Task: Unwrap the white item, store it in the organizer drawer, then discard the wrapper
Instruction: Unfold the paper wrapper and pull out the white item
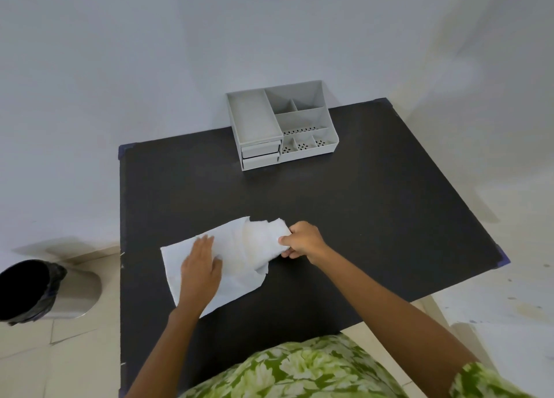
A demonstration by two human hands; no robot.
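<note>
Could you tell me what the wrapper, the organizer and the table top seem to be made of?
Wrapper: thin white paper, matte, judging by its creases and torn edge. Organizer: probably grey moulded plastic, with smooth thin walls and perforated floors. Table top: a dark matte sheet; material unclear.

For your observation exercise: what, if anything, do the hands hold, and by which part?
The right hand pinches the right end of the white item. The left hand lies flat on the wrapper, pressing rather than gripping.
</note>
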